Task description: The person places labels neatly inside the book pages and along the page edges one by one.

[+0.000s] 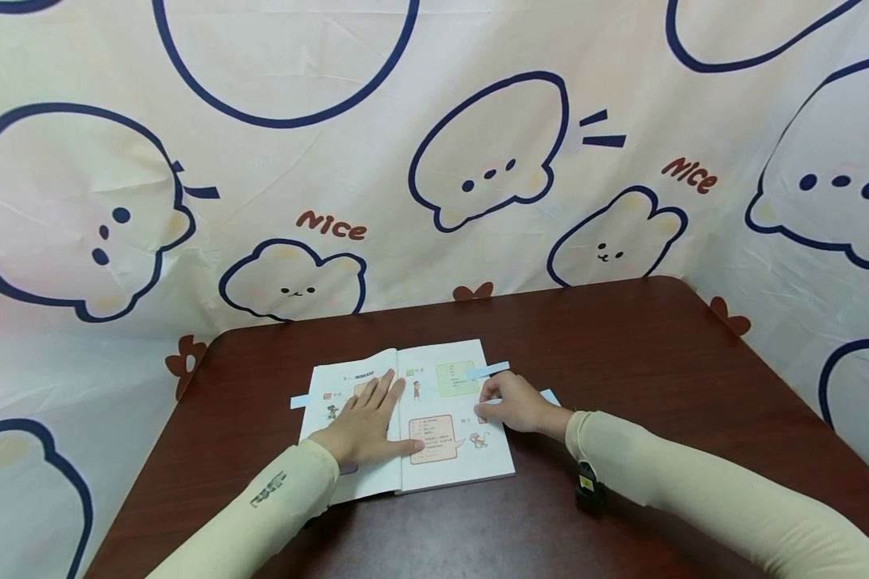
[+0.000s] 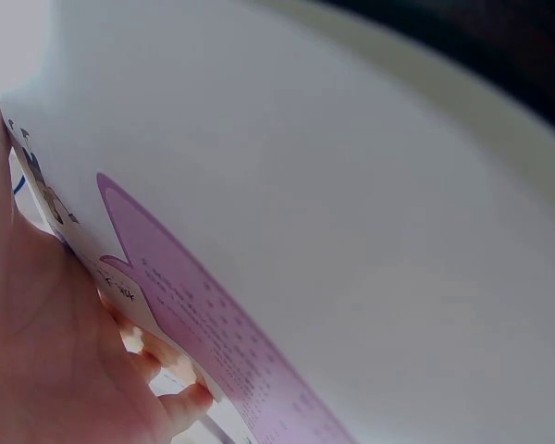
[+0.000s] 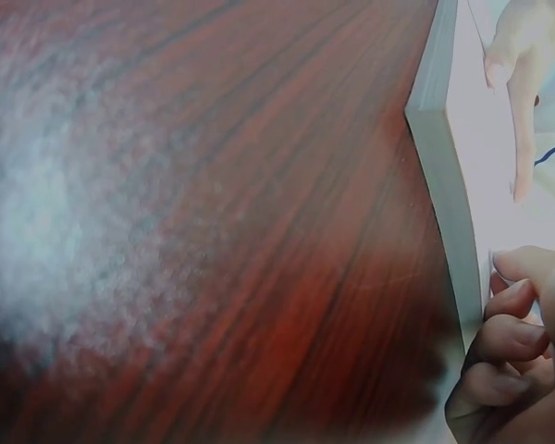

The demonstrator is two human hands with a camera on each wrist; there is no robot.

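Note:
An open book (image 1: 442, 474) with printed text and small cartoon figures lies on the table. My left hand (image 1: 365, 422) rests spread over its middle, fingers straight, pressing the pages near the spine. At the right page's edge, my right hand (image 1: 517, 402) pinches a light blue paper strip (image 1: 550, 396), whose far end shows behind the hand; the fingers hide the rest. Just above that hand, another light blue strip (image 1: 488, 370) lies across the page edge and sticks out. A third blue strip (image 1: 300, 401) juts from the left edge. The right wrist view shows the curled fingers (image 3: 509, 338) beside the book's thick edge.
The dark brown wooden table (image 1: 623, 346) extends around the book on all sides. A pale cloth printed with cartoon outlines (image 1: 376, 177) hangs behind the table and along its sides. A small dark device (image 1: 588, 486) sits at the right sleeve's cuff.

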